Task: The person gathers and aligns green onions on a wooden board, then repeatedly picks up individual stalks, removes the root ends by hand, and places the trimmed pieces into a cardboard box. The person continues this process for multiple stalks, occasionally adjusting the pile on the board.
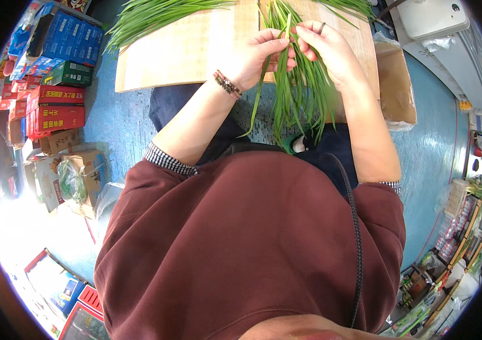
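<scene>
My left hand (pixel 274 47), with a beaded bracelet at the wrist, pinches a garlic chive stalk (pixel 288 26) between thumb and fingers, pale end up. Close by on the right, my right hand (pixel 325 49), wearing a dark ring, has its thumb and forefinger pinched together at the chives. Beneath both hands, a loose bunch of garlic chives (pixel 302 95) lies over the near edge of a wooden board (pixel 198 51), its green leaf tips hanging above the floor. A larger chive pile (pixel 156 21) rests at the board's far left, and more chives (pixel 351 7) lie at its far right.
An open cardboard box (pixel 396 85) with a plastic liner stands right of the board. Stacked red cartons (pixel 56 106) and blue cartons (pixel 73 38) line the left side. Shelves of packaged goods (pixel 453 246) are at the lower right. The blue floor (pixel 428 148) looks worn.
</scene>
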